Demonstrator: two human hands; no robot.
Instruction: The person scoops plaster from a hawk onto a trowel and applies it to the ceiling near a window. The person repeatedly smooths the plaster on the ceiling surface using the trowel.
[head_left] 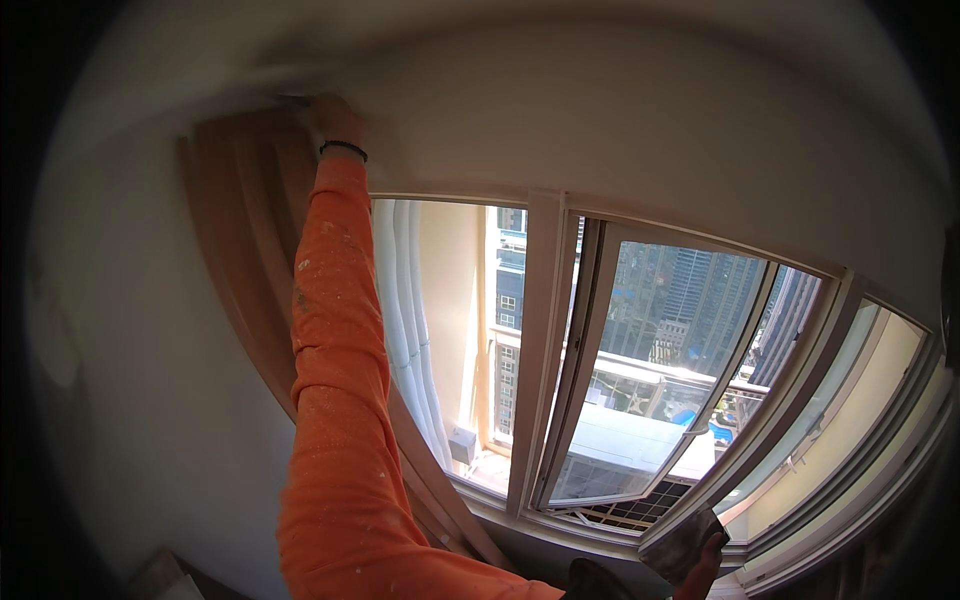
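Observation:
My left arm, in a paint-specked orange sleeve, reaches up to the top left. My left hand, with a black band at the wrist, is closed on a putty knife. Its greyish blade is blurred and lies close to the line where wall and ceiling meet, just above a brown, vertically ridged panel. Low on the right, my right hand grips a flat grey plate with the thumb along its edge. Most of that hand is cut off by the lower edge.
A white-framed window fills the middle and right, with one open sash tilted outward. White pleated cloth hangs at its left side. Tall buildings show outside. A dark rounded thing sits at the bottom; its kind is unclear.

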